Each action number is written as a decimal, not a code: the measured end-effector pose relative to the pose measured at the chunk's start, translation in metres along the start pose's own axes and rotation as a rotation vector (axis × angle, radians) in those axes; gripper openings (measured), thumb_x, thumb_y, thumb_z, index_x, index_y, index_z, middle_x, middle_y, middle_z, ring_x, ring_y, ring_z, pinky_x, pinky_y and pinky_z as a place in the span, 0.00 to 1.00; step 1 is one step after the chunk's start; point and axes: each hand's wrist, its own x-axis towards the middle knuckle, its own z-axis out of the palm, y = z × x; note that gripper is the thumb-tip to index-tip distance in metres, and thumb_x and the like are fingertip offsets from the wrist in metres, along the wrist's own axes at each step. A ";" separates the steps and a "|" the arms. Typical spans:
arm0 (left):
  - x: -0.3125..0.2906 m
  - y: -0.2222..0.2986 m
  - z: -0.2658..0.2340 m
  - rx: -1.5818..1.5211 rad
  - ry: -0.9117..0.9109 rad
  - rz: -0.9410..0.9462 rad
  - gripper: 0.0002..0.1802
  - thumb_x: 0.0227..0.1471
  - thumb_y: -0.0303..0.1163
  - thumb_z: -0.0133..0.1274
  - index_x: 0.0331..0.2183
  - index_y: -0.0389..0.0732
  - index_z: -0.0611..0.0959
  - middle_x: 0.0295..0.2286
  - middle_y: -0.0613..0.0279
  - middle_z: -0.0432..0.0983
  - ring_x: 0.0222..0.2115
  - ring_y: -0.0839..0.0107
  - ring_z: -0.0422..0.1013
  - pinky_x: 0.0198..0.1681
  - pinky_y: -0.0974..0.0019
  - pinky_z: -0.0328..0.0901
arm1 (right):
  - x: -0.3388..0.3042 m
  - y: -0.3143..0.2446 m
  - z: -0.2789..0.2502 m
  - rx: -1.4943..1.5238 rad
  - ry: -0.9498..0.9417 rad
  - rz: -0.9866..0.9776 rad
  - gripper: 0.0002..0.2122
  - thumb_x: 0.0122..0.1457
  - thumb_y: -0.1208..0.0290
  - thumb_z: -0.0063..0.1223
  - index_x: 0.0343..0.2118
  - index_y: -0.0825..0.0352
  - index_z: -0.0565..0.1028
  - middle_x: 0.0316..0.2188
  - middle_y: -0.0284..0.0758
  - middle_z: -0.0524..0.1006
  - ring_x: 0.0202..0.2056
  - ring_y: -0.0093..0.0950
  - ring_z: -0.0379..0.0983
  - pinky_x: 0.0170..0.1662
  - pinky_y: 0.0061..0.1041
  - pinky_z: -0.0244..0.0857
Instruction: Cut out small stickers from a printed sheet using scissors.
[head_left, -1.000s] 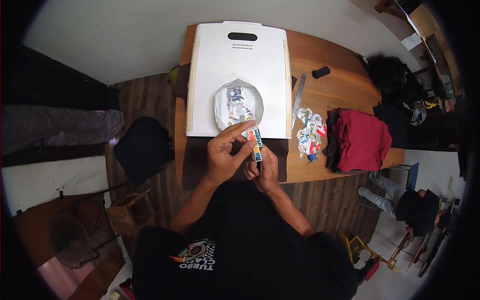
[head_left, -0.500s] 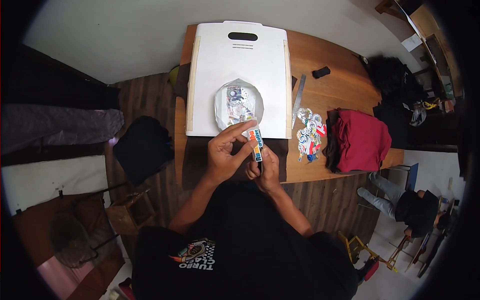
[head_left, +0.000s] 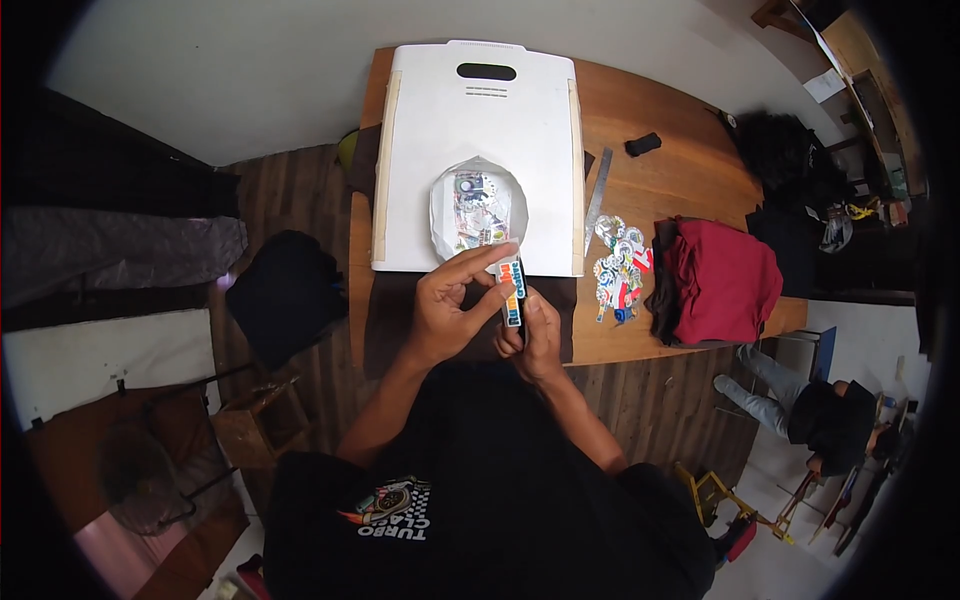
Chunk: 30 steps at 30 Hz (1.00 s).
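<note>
My left hand (head_left: 440, 315) pinches a narrow white sticker strip (head_left: 513, 293) printed with coloured lettering, thumb over its face and fingers reaching to its far end. Close against its near end is my right hand (head_left: 538, 338), fingers curled around something dark that is mostly hidden. Both hands are just in front of a round white paper-like container (head_left: 437, 222), which holds several colourful printed pieces (head_left: 482, 205). That container rests on a white panel (head_left: 420, 130) with a dark slot. On the table to the right lies a heap of colourful cut-out stickers (head_left: 622, 275).
A metal ruler (head_left: 599, 190) lies beside the panel on the wooden table (head_left: 650, 100). Right of the stickers is a folded red cloth pile (head_left: 725, 280), with a small black object (head_left: 642, 145) farther back. Another person (head_left: 830, 420) is at the far right.
The sticker strip has turned slightly between my hands, its lettering tilting differently, and a dark edge now shows along its right side. My hands have barely shifted.
</note>
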 end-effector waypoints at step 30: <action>0.000 -0.003 -0.005 -0.060 -0.030 -0.043 0.25 0.50 0.15 0.56 0.51 0.30 0.74 0.50 0.50 0.72 0.36 0.80 0.70 0.44 0.76 0.66 | -0.002 0.000 -0.001 0.029 -0.019 -0.024 0.17 0.68 0.53 0.34 0.35 0.66 0.64 0.12 0.25 0.55 0.11 0.15 0.46 0.15 0.17 0.44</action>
